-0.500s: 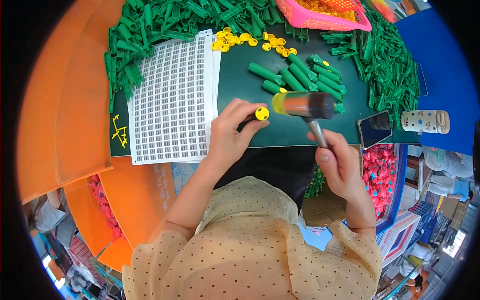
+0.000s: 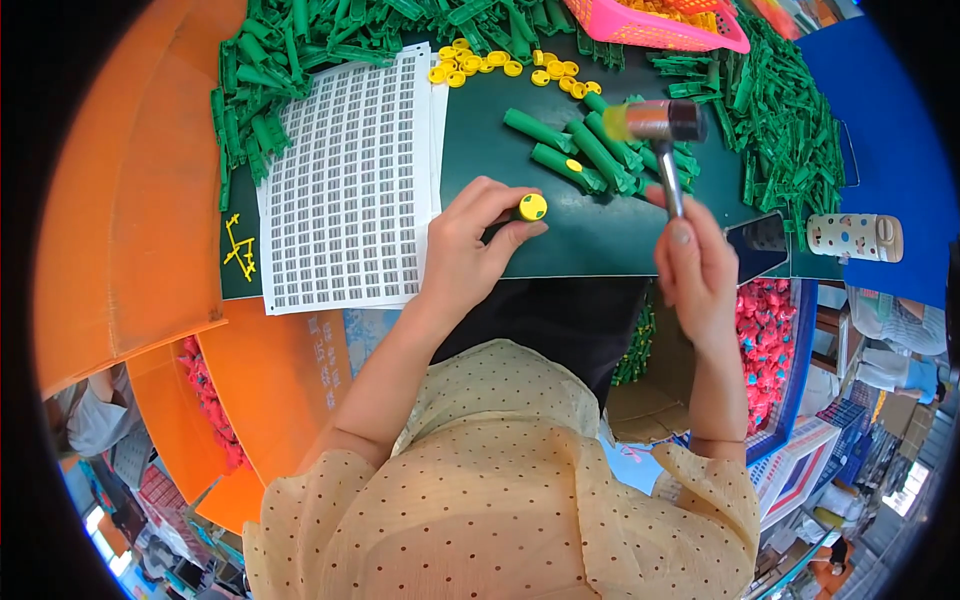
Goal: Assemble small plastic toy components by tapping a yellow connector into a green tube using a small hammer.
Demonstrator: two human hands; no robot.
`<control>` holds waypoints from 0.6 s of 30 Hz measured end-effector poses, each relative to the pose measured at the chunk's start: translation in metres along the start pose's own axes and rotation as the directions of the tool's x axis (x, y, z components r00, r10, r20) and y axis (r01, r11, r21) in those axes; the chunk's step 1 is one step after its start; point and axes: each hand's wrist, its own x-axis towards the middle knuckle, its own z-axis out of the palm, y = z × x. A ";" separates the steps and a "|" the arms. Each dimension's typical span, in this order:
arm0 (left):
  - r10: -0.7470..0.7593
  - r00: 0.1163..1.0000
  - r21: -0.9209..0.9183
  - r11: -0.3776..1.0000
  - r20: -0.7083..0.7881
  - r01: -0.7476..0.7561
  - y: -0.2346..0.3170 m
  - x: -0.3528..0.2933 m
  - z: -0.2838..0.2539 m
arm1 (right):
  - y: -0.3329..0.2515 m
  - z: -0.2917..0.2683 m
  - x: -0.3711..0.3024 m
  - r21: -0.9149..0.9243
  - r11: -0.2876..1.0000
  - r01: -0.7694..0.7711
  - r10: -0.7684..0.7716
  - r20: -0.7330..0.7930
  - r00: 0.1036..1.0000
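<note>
My left hand, over the near edge of the dark green table, has thumb and fingers closed around a piece topped by a round yellow cap with green marks. What is under the cap is hidden by the fingers. Wrapped round its metal handle, my right hand grips a mallet, raised to the right of the cap and apart from it. The mallet has a yellowish face on one end and a dark one on the other. Beyond lie several green tubes, partly behind the mallet head; one bears a yellow cap.
Loose yellow caps lie farther back, with heaps of green parts behind and right. Printed white sheets cover the left. A pink basket of orange pieces is at the back; a phone and a patterned bottle are rightward.
The mallet and my right hand have moved right and farther from me, away from the cap. My left hand still holds the capped piece in nearly the same place. The whole view has shifted slightly.
</note>
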 end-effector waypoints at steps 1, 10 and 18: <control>-0.034 0.999 -0.010 0.999 0.037 0.034 0.003 0.001 -0.001 | 0.006 -0.009 0.007 0.075 0.993 -0.088 0.090 -0.034 0.995; 0.059 0.969 -0.157 0.987 0.240 -0.022 0.038 -0.008 0.028 | 0.096 -0.079 0.064 -0.509 0.860 -0.046 -0.159 -0.352 0.922; 0.139 0.767 -0.258 0.966 0.626 0.035 0.055 -0.026 0.080 | 0.059 -0.069 0.063 -0.651 0.724 0.228 -0.357 -0.070 0.932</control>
